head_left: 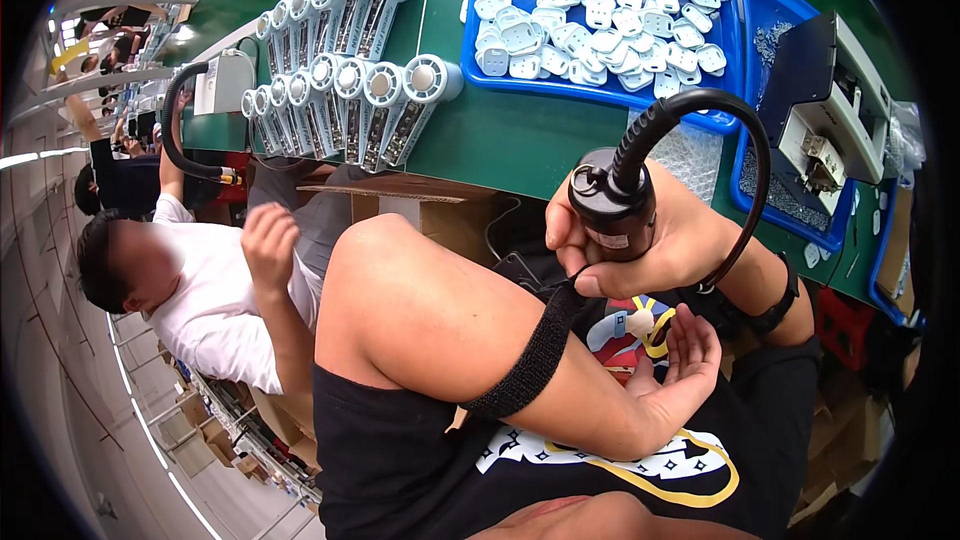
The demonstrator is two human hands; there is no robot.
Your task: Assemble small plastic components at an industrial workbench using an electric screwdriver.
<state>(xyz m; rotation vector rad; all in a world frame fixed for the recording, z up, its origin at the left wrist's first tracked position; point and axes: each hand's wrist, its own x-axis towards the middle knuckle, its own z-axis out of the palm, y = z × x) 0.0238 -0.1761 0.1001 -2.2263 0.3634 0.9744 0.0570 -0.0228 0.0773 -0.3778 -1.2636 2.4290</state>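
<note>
My right hand [680,240] is wrapped around a black electric screwdriver [612,205], held upright just below the edge of the green table [520,135]. Its thick black cable [700,105] loops up over the hand and down past the wrist. My left hand [685,365] sits directly under it, palm turned up, fingers loosely curled. A small white part [638,323] is held at its fingertips, below the tool. A black strap [530,360] circles my left forearm, and a black band [785,300] is on my right wrist.
A blue tray [480,75] of several white plastic shells stands on the table. Two rows of white handheld devices [350,90] lie to its left. A second blue tray [760,15] holds screws and a grey machine [825,110]. A person in a white shirt [210,310] sits at left.
</note>
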